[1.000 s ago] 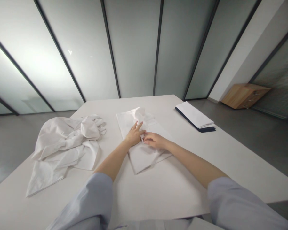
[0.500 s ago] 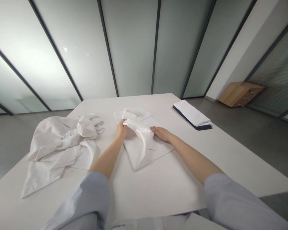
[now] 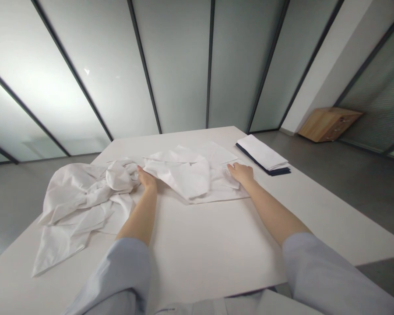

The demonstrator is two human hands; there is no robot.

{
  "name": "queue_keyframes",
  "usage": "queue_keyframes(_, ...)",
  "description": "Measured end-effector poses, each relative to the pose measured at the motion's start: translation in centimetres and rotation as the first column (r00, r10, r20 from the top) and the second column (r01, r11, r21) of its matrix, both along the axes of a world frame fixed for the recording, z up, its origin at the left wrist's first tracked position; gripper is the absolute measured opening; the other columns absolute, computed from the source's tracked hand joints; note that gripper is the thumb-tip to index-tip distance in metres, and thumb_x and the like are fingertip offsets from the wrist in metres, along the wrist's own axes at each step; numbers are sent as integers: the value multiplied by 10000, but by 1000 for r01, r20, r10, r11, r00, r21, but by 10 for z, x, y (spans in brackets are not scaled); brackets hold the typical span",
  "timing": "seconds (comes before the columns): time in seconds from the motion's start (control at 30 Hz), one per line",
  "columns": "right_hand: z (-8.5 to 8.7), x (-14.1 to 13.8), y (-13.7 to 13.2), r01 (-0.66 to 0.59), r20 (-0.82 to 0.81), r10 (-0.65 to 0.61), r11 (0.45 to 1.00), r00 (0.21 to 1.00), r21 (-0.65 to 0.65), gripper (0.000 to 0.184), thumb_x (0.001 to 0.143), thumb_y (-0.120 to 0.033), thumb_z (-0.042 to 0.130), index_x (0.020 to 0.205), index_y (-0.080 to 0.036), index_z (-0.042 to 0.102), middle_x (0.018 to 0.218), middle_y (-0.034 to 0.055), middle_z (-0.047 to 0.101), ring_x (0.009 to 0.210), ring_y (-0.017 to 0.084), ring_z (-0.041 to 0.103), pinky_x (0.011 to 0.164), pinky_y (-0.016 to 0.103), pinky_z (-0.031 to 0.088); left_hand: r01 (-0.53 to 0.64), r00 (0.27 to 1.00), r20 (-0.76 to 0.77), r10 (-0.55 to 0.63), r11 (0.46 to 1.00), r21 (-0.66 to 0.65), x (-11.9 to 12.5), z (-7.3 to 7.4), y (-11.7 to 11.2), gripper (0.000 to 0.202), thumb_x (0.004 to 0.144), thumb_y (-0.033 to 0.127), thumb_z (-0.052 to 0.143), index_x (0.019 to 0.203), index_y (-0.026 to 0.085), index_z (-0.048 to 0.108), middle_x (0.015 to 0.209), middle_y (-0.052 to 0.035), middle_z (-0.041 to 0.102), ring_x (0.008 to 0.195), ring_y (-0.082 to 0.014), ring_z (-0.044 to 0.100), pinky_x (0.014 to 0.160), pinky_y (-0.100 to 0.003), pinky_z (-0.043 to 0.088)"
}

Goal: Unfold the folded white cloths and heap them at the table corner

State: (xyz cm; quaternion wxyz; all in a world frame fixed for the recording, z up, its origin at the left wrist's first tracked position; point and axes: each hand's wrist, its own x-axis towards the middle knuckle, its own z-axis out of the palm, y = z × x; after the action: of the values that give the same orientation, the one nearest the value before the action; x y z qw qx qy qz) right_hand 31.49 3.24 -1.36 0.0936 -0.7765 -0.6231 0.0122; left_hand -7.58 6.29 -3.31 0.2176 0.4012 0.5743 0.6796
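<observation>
Between the two hands, on the far middle of the bench (image 3: 216, 245), lies a white cloth (image 3: 190, 175), partly opened and rumpled, with its long axis running left to right across the person's view. At the cloth's left end sits the left hand (image 3: 146, 178); its fingers look curled at that edge, yet whether they pinch the fabric or only rest against it cannot be told from this angle. At the cloth's right end lies the right hand (image 3: 240, 172), palm down, its fingers spread flat on the fabric and pressing it to the bench. Each hand sits at one end of the long axis, neither clearly nearer to the cloth than the other, and the bulk of the fabric lies inward from both, a loose fold humped up at the middle. Just left of the cloth, touching or nearly touching the left hand, is a crumpled heap of white garments (image 3: 82, 197). Right of the cloth and a little farther back, apart from the right hand, rests a folded white and dark stack (image 3: 262, 155).
</observation>
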Motion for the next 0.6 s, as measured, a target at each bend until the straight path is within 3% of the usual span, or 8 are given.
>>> queue_keyframes(0.1,-4,0,0,0,-31,0,1000,1000,19,561,953,-531,319,1215,-142,627,1222,199,622,1142,319,568,938,435,395,1,990,-139,-12,997,-79,12,5,-7,463,838,604,439,596,209,447,550,24,450,644,-160,530,577,-262,421)
queue_keyframes(0.17,-10,-1,1,-11,-73,13,1000,997,26,564,947,-544,328,1251,-163,612,1296,184,575,1189,322,530,956,422,394,74,921,-362,-142,978,-197,27,10,-13,436,755,565,591,556,203,453,518,32,455,623,-155,535,576,-248,398)
queue_keyframes(0.23,-16,-2,3,-34,-118,37,999,992,31,575,942,-559,332,1295,-181,584,1363,165,531,1250,314,482,1009,419,361,153,760,-564,-322,933,-327,45,14,-22,366,727,528,658,634,193,544,593,11,559,661,-169,580,618,-254,414)
queue_keyframes(0.3,-21,-2,5,-64,-157,67,998,985,24,601,933,-580,339,1343,-191,544,1435,148,473,1320,308,419,1065,428,308,201,581,-684,-442,892,-406,65,17,-31,363,704,521,708,857,201,632,749,-26,655,753,-200,630,691,-277,448)
queue_keyframes(0.37,-22,-5,7,-111,-198,109,994,974,0,619,925,-592,354,1373,-196,515,1486,133,422,1375,307,350,1104,446,256,229,410,-772,-485,874,-428,82,18,-41,558,697,551,722,1132,224,600,914,-57,688,880,-235,650,789,-312,469)
queue_keyframes(0.43,-21,-10,7,-200,-256,191,980,947,-6,600,922,-576,383,1359,-192,528,1488,126,423,1389,310,330,1117,455,239,271,261,-850,-458,880,-391,95,18,-50,761,692,586,722,1325,233,490,1146,-101,651,1048,-272,618,902,-350,455)
queue_keyframes(0.5,-19,-19,5,-367,-335,358,929,871,40,534,922,-527,418,1296,-183,582,1434,125,493,1343,307,400,1098,436,282,310,149,-914,-377,896,-319,102,19,-55,889,673,612,730,1415,241,408,1406,-143,487,1240,-320,502,1014,-400,395)
queue_keyframes(0.6,-17,-39,-1,-647,-433,639,747,636,152,391,893,-427,490,1116,-163,673,1226,120,648,1140,284,570,995,386,403,324,43,-961,-274,913,-246,105,20,-58,923,669,648,714,1446,273,388,1570,-135,247,1424,-375,232,1129,-492,232)
